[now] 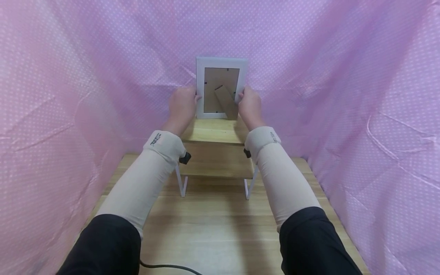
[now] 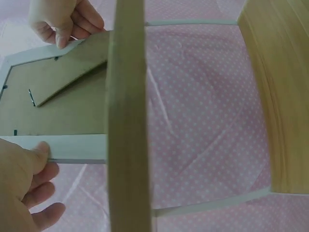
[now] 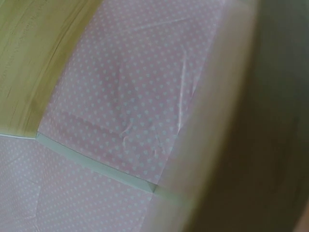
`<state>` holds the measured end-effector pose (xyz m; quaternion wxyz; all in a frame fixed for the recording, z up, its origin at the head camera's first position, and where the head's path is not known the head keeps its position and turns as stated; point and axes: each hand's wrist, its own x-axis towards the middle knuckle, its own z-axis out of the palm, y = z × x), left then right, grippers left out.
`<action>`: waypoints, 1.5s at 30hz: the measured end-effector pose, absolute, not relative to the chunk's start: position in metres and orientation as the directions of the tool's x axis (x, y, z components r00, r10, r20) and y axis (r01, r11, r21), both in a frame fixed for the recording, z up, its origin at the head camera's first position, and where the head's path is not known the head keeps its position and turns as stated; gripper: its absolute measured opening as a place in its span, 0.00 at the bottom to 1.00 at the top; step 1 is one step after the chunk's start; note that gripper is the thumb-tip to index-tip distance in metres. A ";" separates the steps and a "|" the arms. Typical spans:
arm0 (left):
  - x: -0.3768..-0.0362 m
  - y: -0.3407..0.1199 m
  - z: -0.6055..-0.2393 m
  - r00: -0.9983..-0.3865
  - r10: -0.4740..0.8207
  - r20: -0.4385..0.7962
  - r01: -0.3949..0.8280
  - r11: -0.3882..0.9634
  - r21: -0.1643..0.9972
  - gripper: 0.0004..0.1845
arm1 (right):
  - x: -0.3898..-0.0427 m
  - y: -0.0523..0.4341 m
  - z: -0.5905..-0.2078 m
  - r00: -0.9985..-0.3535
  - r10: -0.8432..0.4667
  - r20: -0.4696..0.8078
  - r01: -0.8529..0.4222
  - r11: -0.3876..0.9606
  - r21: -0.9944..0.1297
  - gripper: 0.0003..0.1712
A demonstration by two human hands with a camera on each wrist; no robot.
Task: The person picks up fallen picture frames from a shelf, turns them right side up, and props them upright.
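Observation:
A white picture frame (image 1: pixel 200 89) stands upright at the far end of a small two-tier wooden shelf (image 1: pixel 214 131), its brown backing (image 1: pixel 211 78) facing me. A brown easel leg (image 1: pixel 227 102) juts out slantwise from that backing. My left hand (image 1: pixel 182 104) pinches the frame's left side; in the left wrist view its thumb (image 2: pixel 41 151) lies on the white border. On the opposite side, my right hand (image 1: pixel 250 107) grips the edge with thumb and fingers. The frame's front is hidden. In the right wrist view, a shelf board blocks nearly all of the hand.
White metal legs (image 1: pixel 179 181) hold the shelf up on a wooden table (image 1: pixel 206 221). Its lower board (image 1: pixel 216 160) lies between my forearms. Pink dotted cloth (image 1: pixel 103 76) hangs behind and on both sides. A dark cable (image 1: pixel 168 266) crosses the near table edge.

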<state>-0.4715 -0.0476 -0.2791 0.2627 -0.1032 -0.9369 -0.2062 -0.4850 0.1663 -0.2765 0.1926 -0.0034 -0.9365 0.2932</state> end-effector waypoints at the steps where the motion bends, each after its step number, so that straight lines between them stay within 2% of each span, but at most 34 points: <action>1: -0.472 -0.048 -0.280 -0.838 0.087 0.539 0.309 0.889 0.337 0.14 | -0.485 0.166 -0.277 -0.926 0.118 0.358 -0.108 0.828 -0.550 0.09; 8: -0.475 -0.055 -0.285 -0.799 0.185 0.572 0.423 0.849 0.316 0.12 | -0.485 0.167 -0.277 -0.935 0.104 0.339 -0.106 0.830 -0.547 0.10; 13: -0.476 -0.060 -0.282 -0.801 0.251 0.544 0.441 0.861 0.253 0.12 | -0.486 0.166 -0.276 -0.941 0.107 0.320 -0.101 0.817 -0.568 0.10; 21: -0.471 -0.065 -0.281 -0.796 0.291 0.530 0.480 0.837 0.262 0.10 | -0.489 0.165 -0.275 -0.932 0.075 0.354 -0.141 0.826 -0.546 0.10; 31: -0.456 -0.065 -0.279 -0.796 0.295 0.529 0.481 0.838 0.257 0.10 | -0.495 0.166 -0.276 -0.922 0.057 0.383 -0.174 0.822 -0.542 0.06; 45: -0.438 -0.062 -0.277 -0.850 0.233 0.472 0.435 0.816 0.380 0.10 | -0.497 0.165 -0.272 -0.943 0.031 0.330 -0.177 0.795 -0.580 0.04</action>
